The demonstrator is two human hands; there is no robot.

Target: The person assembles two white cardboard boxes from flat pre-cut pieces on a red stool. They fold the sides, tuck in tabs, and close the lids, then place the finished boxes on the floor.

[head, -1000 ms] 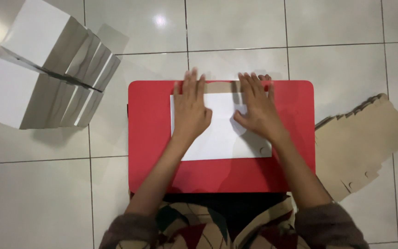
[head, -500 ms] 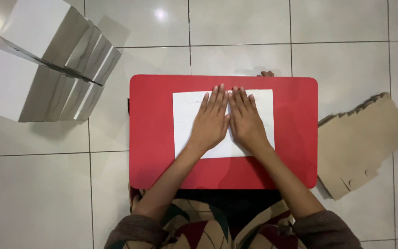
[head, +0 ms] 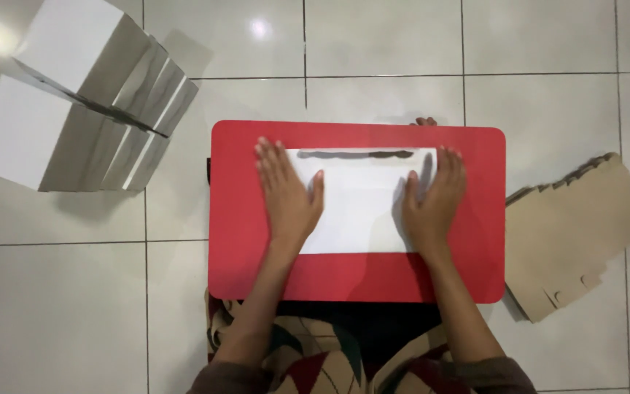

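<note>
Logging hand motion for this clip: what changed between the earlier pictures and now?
Both hands slid apart along the white sheet: half a second ago they lay side by side at its middle; now the left hand presses its left end and the right hand its right end. The red table, white boxes and cardboard stack stayed put.

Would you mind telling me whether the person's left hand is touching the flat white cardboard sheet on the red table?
Touching. The head view shows the left hand lying palm-down across the left edge of the flat white cardboard sheet, with no gap visible, on the red table.
</note>
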